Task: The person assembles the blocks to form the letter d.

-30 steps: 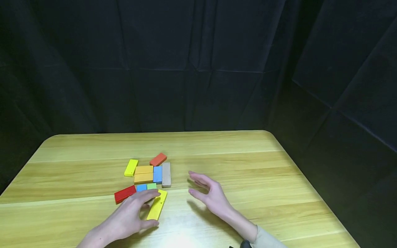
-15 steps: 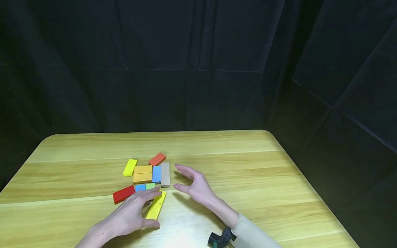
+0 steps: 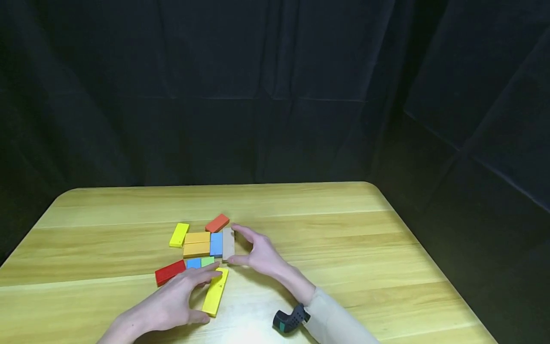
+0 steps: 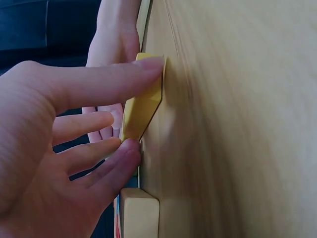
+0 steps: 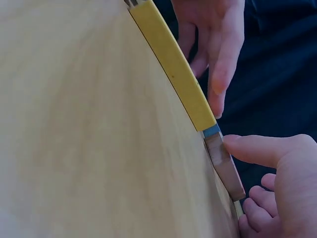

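Note:
On the wooden table, my left hand (image 3: 169, 303) spans a long yellow block (image 3: 216, 294), thumb at its near end and fingertips at the far end. The left wrist view shows that thumb on the end of the yellow block (image 4: 142, 111). Farther out, my right hand (image 3: 263, 258) pinches a grey block (image 3: 228, 244) lengthwise, thumb at the near end, index finger at the far end. In the right wrist view the thumb touches the grey block (image 5: 225, 166); the index fingertip is hidden there. A blue block (image 3: 216, 244) lies along the grey one's left side.
Two orange blocks (image 3: 196, 243) lie left of the blue one. Around them are a short yellow block (image 3: 179, 235), an orange-red block (image 3: 216, 222), a red block (image 3: 170, 273), a small blue block (image 3: 194, 263) and a green block (image 3: 207, 261). A cream block (image 4: 141, 218) shows in the left wrist view.
My right hand has moved left across the table, from apart to the grey block, and now pinches it. The left hand has stayed around the long yellow block, its thumb shifting slightly nearer.

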Action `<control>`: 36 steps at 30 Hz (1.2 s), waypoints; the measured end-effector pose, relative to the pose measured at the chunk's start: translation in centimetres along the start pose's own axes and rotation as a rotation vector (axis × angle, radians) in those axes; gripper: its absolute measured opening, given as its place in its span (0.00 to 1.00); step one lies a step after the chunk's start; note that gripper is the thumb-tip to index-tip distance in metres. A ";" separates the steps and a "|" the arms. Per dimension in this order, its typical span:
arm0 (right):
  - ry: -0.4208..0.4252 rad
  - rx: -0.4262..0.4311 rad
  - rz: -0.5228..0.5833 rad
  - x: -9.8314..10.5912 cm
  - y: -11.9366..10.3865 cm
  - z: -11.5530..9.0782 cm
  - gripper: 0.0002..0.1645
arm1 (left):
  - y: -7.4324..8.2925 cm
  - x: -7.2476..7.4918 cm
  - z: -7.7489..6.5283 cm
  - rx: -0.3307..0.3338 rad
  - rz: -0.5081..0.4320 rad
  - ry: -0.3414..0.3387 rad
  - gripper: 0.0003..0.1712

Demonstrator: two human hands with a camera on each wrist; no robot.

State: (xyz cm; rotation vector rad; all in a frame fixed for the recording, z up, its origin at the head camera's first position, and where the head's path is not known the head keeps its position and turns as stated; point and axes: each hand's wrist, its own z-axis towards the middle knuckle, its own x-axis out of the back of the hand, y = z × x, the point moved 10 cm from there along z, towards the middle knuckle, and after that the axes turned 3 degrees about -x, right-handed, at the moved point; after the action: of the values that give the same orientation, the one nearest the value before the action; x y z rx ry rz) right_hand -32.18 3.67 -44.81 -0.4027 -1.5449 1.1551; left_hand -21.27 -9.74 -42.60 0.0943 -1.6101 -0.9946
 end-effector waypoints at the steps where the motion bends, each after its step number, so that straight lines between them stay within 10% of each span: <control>1: -0.003 -0.003 -0.007 0.0 0.0 0.1 0.50 | 0.1 0.0 0.0 -0.005 0.003 0.001 0.46; 21: -0.122 -0.044 -0.112 -0.6 -0.2 0.3 0.54 | -0.1 0.0 0.1 0.008 -0.009 -0.020 0.50; 36: -0.058 -0.091 -0.059 -0.1 0.4 0.1 0.56 | 0.1 -0.2 0.2 -0.011 0.016 0.014 0.50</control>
State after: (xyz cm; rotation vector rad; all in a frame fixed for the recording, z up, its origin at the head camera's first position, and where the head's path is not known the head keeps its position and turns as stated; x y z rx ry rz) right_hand -32.37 3.74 -45.20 -0.3847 -1.6530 1.0623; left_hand -21.26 -9.44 -42.68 0.0807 -1.5903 -0.9879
